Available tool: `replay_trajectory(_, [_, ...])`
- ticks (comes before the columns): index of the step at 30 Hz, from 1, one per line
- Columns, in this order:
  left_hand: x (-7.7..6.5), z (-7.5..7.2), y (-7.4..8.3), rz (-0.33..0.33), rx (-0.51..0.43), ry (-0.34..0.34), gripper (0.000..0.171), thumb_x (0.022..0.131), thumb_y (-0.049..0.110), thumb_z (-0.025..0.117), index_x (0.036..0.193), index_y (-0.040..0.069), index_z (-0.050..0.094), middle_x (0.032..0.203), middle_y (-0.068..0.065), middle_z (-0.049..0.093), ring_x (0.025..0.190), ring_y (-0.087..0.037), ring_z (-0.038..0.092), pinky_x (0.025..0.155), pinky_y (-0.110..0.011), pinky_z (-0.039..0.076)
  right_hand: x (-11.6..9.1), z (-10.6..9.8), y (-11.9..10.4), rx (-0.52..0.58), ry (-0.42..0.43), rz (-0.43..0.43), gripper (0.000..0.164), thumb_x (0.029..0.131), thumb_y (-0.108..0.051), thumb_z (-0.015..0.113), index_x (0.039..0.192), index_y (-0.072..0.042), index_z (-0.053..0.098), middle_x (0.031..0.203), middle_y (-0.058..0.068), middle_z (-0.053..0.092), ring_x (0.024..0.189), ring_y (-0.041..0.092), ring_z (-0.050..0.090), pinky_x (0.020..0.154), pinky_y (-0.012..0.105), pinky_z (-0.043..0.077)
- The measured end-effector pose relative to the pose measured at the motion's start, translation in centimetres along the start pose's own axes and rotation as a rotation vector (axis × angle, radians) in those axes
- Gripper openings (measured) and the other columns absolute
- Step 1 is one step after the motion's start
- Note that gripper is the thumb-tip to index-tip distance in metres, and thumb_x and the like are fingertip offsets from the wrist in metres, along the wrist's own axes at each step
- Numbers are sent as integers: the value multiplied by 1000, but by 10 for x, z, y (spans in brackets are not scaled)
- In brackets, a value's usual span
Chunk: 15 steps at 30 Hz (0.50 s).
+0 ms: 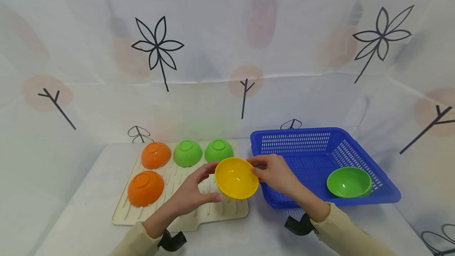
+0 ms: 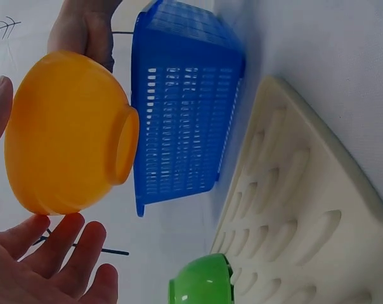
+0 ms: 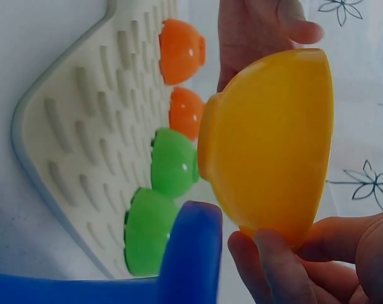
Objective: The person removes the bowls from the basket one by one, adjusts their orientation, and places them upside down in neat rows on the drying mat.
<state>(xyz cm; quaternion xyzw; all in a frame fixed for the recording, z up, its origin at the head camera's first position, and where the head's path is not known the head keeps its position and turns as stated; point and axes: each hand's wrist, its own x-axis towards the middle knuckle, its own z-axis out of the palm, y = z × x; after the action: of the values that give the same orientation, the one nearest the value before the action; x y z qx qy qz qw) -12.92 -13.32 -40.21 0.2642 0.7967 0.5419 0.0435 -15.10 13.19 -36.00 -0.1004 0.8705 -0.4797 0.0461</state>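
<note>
A yellow bowl hangs above the front right of the drying mat, tipped so its inside faces the head camera. My right hand pinches its right rim, thumb inside and fingers beneath. At the bowl's left side is my left hand, its fingertips right at the wall and its thumb spread from the fingers. On the cream drying mat, two orange bowls lie upside down at the left and two green bowls along the back.
To the right stands a blue perforated basket with raised sides. Inside it, on the right, an upright green bowl leans near the wall. A white patterned cloth rises behind the table.
</note>
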Motion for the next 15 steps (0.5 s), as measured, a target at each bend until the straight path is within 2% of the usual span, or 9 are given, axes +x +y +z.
replay_trajectory(8, [2, 4, -1, -35, -19, 30, 77, 81, 28, 84, 146, 20, 45, 141, 7, 52, 131, -19, 46, 113, -54, 33, -4, 4, -1, 28, 18, -36, 26, 92, 1, 68, 117, -3, 71, 107, 8, 72, 86, 19, 70, 69, 33, 61])
replay_trajectory(15, [3, 4, -4, -28, -22, 23, 79, 79, 28, 86, 146, 21, 45, 142, 7, 51, 132, -19, 45, 113, -53, 33, -8, 8, -1, 24, 42, -58, 26, 91, 1, 69, 116, -4, 72, 107, 7, 72, 87, 19, 70, 68, 28, 60])
